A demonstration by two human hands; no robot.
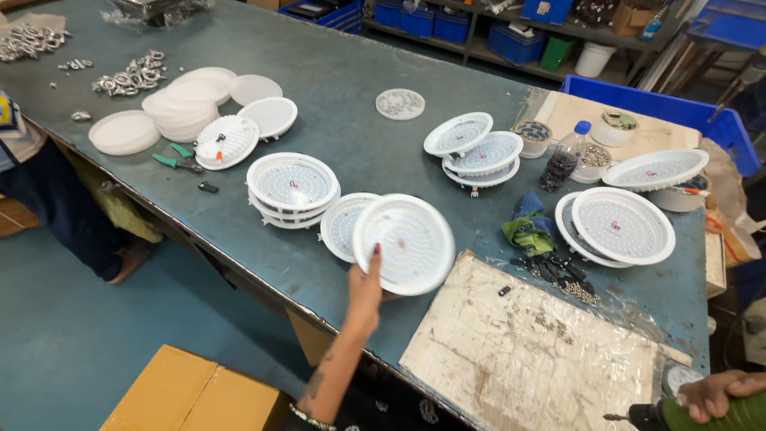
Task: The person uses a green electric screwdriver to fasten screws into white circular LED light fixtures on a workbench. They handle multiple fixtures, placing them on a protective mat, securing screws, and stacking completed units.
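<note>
Holding round lamp [404, 243] in left hand [365, 289]; right hand [712, 393] gripping screwdriver [678, 415].

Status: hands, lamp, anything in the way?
Left hand grips round white lamp, tilted up. Right hand holds green screwdriver. Another lamp close behind.

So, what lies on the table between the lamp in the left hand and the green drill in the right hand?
In the head view, a worn whitish board lies between the lamp and the drill, with small screws on it.
</note>
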